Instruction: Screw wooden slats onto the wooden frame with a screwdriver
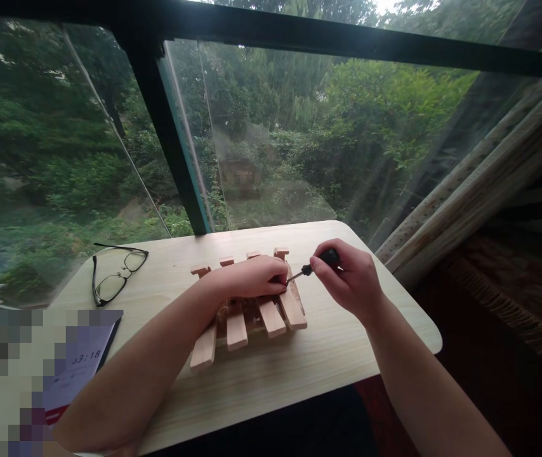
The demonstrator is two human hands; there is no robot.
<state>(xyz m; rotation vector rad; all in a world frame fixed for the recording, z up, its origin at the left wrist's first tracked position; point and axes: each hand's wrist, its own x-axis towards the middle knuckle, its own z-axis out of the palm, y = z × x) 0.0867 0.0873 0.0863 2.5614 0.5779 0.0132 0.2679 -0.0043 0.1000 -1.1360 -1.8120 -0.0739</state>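
Observation:
A wooden piece with several pale slats lies on the light wood-grain table, its far ends showing beyond my left forearm. My left hand rests across it, fingers curled together at the rightmost slat; what they pinch, if anything, is too small to make out. In my right hand is a screwdriver with a black handle, its shaft slanting down to the left. The screwdriver's tip meets the rightmost slat right by my left fingertips. My left hand and arm hide the middle of the wooden piece.
Eyeglasses lie at the table's left. A tablet or phone screen, partly pixelated, is near my left forearm. The table stands against a large window with a dark frame. A curtain hangs at the right.

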